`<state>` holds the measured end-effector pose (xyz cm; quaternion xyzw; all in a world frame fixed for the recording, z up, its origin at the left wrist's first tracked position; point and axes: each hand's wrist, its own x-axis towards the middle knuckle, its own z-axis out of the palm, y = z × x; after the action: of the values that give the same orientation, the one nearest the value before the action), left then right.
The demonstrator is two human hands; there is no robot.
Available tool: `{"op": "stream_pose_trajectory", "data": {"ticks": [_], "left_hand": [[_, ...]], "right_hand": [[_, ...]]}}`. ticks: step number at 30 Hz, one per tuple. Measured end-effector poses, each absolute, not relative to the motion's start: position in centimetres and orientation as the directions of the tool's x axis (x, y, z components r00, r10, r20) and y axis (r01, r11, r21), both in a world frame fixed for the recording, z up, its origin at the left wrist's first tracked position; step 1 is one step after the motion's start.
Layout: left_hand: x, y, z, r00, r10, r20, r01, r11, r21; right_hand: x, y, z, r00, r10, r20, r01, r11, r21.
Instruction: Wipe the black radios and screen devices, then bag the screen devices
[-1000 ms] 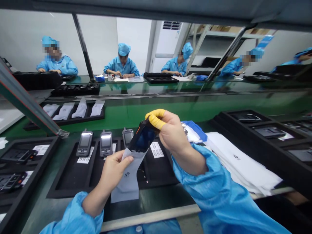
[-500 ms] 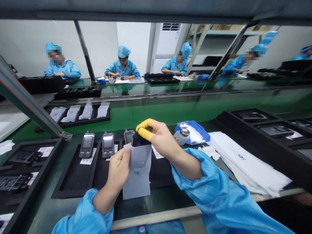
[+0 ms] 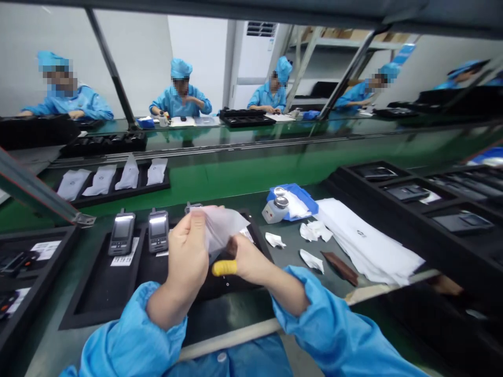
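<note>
Pinched between the thumb and fingers of my left hand point(image 3: 186, 256) is a thin white bag point(image 3: 226, 226), raised and tilted over the black tray point(image 3: 100, 290). My right hand point(image 3: 251, 262), with a yellow finger cot on its thumb, grips the bag's lower right side; its other fingers are partly hidden. Whether anything lies inside the bag, I cannot make out. Behind my left hand, a handheld radio point(image 3: 158, 230) and another handheld radio point(image 3: 122, 233) rest in the tray on printed labels. The top of a third shows behind the bag.
To the right lie a stack of white bags point(image 3: 361, 241), crumpled tissue point(image 3: 314, 230), a brown strip point(image 3: 341, 268), a dispenser bottle point(image 3: 275, 208) and a blue box point(image 3: 308, 199). Black trays point(image 3: 408, 209) flank both sides. A metal post point(image 3: 43, 188) slants at left. Co-workers sit opposite.
The bag has swung up from hanging upright to a tilt. The black device at its mouth is out of sight. My right hand has dropped to the bag's lower side, and the view has shifted right.
</note>
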<state>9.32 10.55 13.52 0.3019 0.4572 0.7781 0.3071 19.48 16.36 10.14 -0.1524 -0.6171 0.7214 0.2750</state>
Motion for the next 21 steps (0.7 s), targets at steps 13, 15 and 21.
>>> {"op": "stream_pose_trajectory", "data": {"ticks": [13,15,21], "left_hand": [[10.1,9.8,5.4,-0.055,0.998,0.017,0.492,0.012,0.87],[10.9,9.4,4.6,0.056,0.998,-0.022,0.658,-0.021,0.753],[11.7,9.4,3.7,0.159,0.986,-0.04,0.831,-0.112,0.545]], "right_hand": [[22.3,23.3,5.5,-0.416,0.908,-0.036,0.542,0.216,-0.812],[21.8,22.8,5.3,-0.418,0.908,-0.021,0.577,0.248,-0.778],[25.6,23.7,9.5,-0.231,0.957,0.174,0.678,0.287,-0.677]]}}
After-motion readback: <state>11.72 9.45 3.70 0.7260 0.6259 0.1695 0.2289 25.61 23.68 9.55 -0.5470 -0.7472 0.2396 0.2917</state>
